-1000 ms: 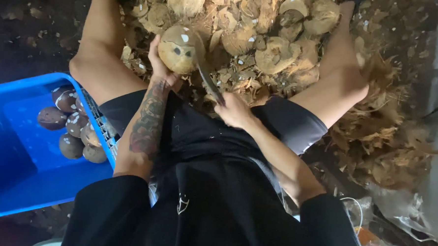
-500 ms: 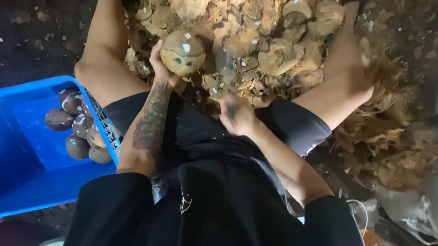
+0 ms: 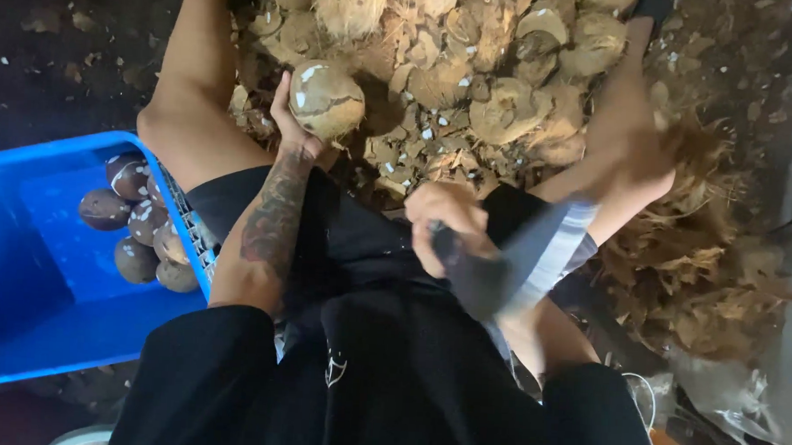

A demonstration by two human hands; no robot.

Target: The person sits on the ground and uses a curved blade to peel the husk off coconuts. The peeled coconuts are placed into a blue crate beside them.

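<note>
Left hand: the left hand [image 3: 295, 134] sits in the upper middle of the frame, its fingers cupped around a partly husked coconut [image 3: 327, 99] and gripping it from the left and below.
Coconut: round, brown with pale chipped patches, held above the husk pile [image 3: 500, 85] between the person's bare knees.
Right hand: the right hand [image 3: 449, 223] is at the centre of the frame, its fingers closed tight on the handle of a knife [image 3: 524, 255].
Knife: the broad blade is motion-blurred and points toward the lower right, over the lap; its edge cannot be made out.
Husk pile: shells and fibrous husk fill the upper centre and spill down the right side of the frame.
Crate: a blue plastic crate [image 3: 18, 322] at the left edge holds several dark, peeled coconuts [image 3: 138, 225] against its right wall.
Clothing: black shorts and a black top fill the lower centre.
</note>
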